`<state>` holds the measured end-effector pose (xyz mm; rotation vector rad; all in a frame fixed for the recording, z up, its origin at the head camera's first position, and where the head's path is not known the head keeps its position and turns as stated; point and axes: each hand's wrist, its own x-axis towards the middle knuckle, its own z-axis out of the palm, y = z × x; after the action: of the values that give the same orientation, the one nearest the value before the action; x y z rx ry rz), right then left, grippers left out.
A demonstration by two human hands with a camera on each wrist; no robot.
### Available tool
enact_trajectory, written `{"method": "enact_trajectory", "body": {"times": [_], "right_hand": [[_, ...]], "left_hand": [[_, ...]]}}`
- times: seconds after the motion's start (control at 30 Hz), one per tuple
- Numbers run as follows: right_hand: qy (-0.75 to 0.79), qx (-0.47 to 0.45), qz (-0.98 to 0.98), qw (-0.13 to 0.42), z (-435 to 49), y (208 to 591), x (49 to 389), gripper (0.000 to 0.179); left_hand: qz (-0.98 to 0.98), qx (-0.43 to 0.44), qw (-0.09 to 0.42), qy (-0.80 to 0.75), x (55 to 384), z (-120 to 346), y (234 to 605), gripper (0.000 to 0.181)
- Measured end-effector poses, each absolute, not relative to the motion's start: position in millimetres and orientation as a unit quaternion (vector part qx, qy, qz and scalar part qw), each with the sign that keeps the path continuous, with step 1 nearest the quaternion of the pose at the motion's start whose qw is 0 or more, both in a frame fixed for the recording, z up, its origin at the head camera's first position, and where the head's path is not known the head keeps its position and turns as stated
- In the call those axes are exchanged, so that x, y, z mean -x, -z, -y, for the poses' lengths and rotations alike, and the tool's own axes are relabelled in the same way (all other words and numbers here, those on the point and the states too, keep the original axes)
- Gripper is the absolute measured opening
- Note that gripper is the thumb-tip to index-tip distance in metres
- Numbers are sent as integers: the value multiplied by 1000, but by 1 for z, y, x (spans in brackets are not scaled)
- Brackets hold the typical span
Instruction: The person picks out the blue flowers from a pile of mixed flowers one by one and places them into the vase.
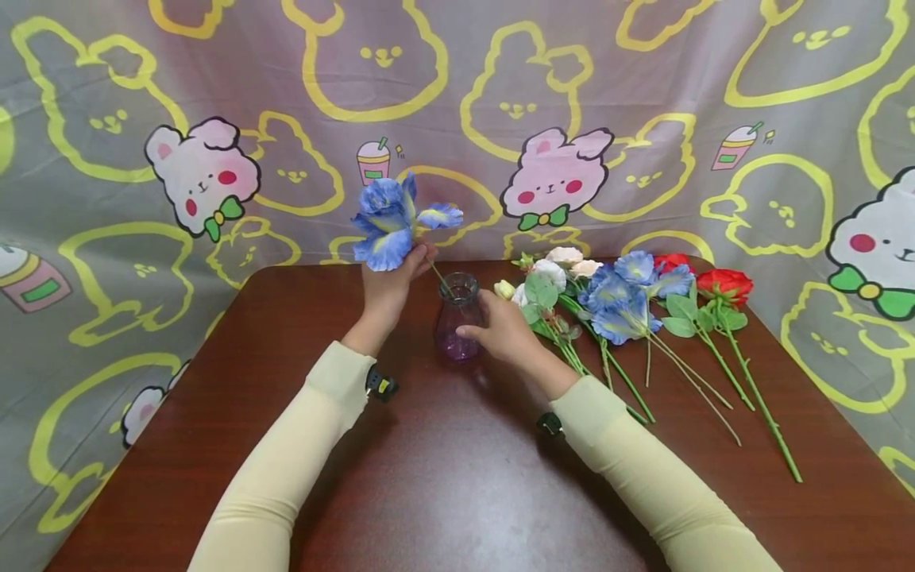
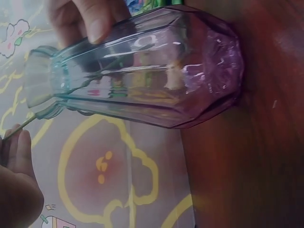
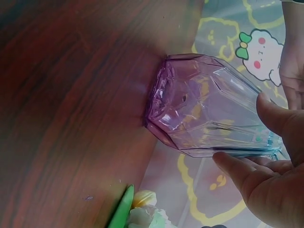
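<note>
My left hand [image 1: 386, 294] pinches the thin stem of a blue artificial iris [image 1: 389, 226], its bloom raised above the hand. The stem slants down to the right, through the mouth of a faceted glass vase [image 1: 456, 334]. In the left wrist view the stem's lower part [image 2: 90, 80] shows through the glass. The vase stands upright on the table, purple at its base and bluish at the neck. My right hand [image 1: 506, 330] holds it from the right side, with the thumb [image 3: 275, 116] and fingers on opposite sides in the right wrist view.
On the table's right lie more artificial flowers: pale blooms [image 1: 549, 274] with green leaves, blue irises [image 1: 622, 298] and red roses [image 1: 725, 284], their stems pointing toward the front. A printed cloth [image 1: 443, 103] hangs behind the brown table [image 1: 443, 477].
</note>
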<state>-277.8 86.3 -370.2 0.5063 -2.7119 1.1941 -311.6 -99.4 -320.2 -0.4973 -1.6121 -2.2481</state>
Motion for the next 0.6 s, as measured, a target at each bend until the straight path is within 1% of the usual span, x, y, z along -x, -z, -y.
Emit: {"method": "enact_trajectory", "body": {"times": [0.07,0.23,0.37,0.6], "right_hand": [[-399,-169,899,67,-87,371,278,58],[-402,-174,896,72,-88,373,278,61],[-406,-176,894,74,-88,373,278,62],[-407,-172,894,71,-88,372,277,63]], "left_hand": [[568,175,157,788,312,97,324,9],[573,190,158,782,313,94,335,18],[570,173,159,787,312,93,341,10],[573,161,149,790,314,91,347,14]]}}
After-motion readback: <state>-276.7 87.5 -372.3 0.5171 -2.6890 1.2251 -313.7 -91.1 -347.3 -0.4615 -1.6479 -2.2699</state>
